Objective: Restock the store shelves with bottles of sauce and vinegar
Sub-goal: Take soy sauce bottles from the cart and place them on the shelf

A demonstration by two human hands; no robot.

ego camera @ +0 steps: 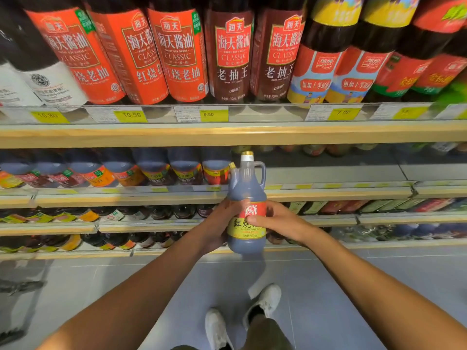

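While upright, bottle (247, 198) between hands.

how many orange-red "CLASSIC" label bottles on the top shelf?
3, side by side left of centre: left bottle, middle bottle, right bottle. The two maroon-label bottles beside them are not counted. More may stand hidden behind.

Bottle (247, 198) before shelves (227, 135)

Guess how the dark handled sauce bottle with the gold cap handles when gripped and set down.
The dark sauce bottle with red-and-yellow label and gold cap looks full, so probably heavy. Left hand and right hand both grip it. Smooth walls may slip; the neck handle helps. Tall shape could tip.
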